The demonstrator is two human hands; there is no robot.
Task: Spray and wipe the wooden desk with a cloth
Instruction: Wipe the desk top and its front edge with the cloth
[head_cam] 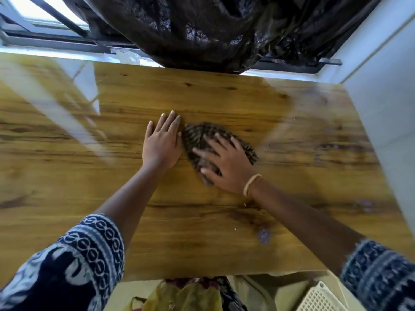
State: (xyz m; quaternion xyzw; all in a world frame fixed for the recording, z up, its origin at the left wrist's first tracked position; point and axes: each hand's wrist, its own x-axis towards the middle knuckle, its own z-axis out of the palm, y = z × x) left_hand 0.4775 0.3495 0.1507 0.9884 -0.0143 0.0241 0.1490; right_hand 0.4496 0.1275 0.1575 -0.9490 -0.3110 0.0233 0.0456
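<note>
The wooden desk (202, 232) fills the head view, glossy with window reflections on its left part. A dark striped cloth (197, 136) lies bunched near the desk's middle. My right hand (226, 164) presses flat on the cloth with fingers spread, covering its near right part; the hand looks motion-blurred. My left hand (162, 142) rests flat on the bare wood just left of the cloth, fingers together, holding nothing. No spray bottle is in view.
A dark curtain (224, 30) hangs over the desk's far edge below a barred window (45, 23). A white wall (381, 86) borders the right side. Below the near edge are a white plastic basket (321, 299) and a yellow bag (184, 297).
</note>
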